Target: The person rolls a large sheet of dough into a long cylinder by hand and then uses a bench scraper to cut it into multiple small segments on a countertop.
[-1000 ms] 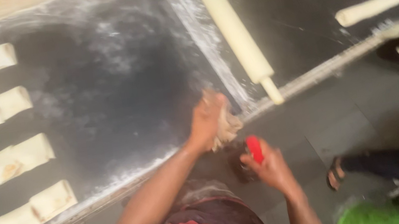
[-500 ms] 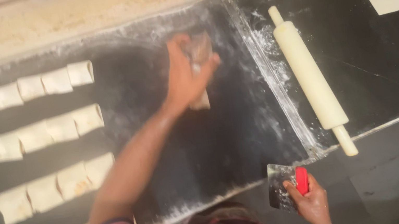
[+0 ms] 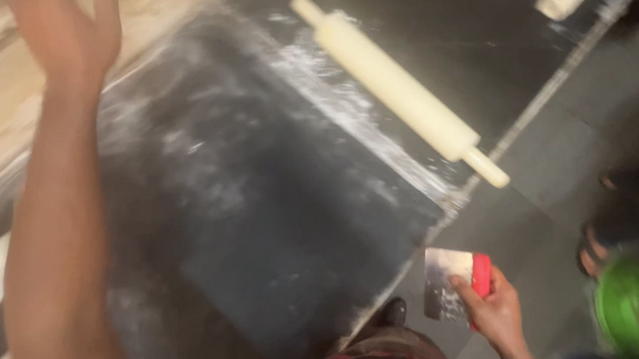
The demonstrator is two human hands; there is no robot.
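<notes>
Below long cream wooden rolling pin (image 3: 398, 92), off edge of dark floured worktop (image 3: 257, 214): right hand (image 3: 492, 316) grips red-handled metal dough scraper (image 3: 455, 284). Left hand (image 3: 65, 32) spread empty, left of pin. Tip: keep blade flat, wrist low.

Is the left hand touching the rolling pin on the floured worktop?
Apart. The head view shows the left hand open at the top left, with a wide stretch of dark floured worktop between it and the rolling pin.
</notes>
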